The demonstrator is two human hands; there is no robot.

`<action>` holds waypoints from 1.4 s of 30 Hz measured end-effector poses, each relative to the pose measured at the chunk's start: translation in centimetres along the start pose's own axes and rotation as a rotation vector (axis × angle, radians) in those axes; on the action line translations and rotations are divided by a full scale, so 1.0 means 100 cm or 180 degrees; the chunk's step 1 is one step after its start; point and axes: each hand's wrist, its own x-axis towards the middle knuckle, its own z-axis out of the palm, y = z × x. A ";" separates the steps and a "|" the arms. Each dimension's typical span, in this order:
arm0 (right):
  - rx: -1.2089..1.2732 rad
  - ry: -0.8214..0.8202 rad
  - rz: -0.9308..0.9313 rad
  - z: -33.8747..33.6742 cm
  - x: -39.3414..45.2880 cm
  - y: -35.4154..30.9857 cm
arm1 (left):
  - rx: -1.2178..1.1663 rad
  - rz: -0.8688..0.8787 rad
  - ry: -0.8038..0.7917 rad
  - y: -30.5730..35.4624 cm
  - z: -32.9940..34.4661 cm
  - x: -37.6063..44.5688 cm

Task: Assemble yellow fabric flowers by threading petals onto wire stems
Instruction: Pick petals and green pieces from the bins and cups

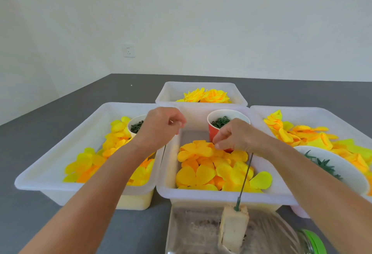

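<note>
Four white plastic trays sit on a dark grey table (60,116), set against a plain white wall with a socket (128,50). The centre tray (221,194) holds a heap of loose yellow and orange fabric petals (213,170), rounded and flat, some joined in lobed shapes, plus a red paper cup (214,130) of green rings. The left tray (60,187) has more petals and a white cup (136,125) of dark bits. The right tray (314,110) carries petals and a white bowl (342,165) with green leafy pieces. The far tray (201,86) contains finished yellow flowers (207,95).

A thin dark wire stem (246,175) rises at a slant from a pale foam block (233,227) near the table's front edge, up to the right hand (237,136), whose curled fingers pinch down at the petal heap; what exactly they pinch is hidden. The left hand (161,126) hovers over the gap between left and centre trays, fingers curled as if pinching something small, too tiny to identify. A green-lidded jar (312,241) lies at the lower right.
</note>
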 end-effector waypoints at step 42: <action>0.2784 -0.0163 0.1317 0.002 -0.007 -0.002 | 0.1260 0.1428 -0.0917 0.027 0.054 0.010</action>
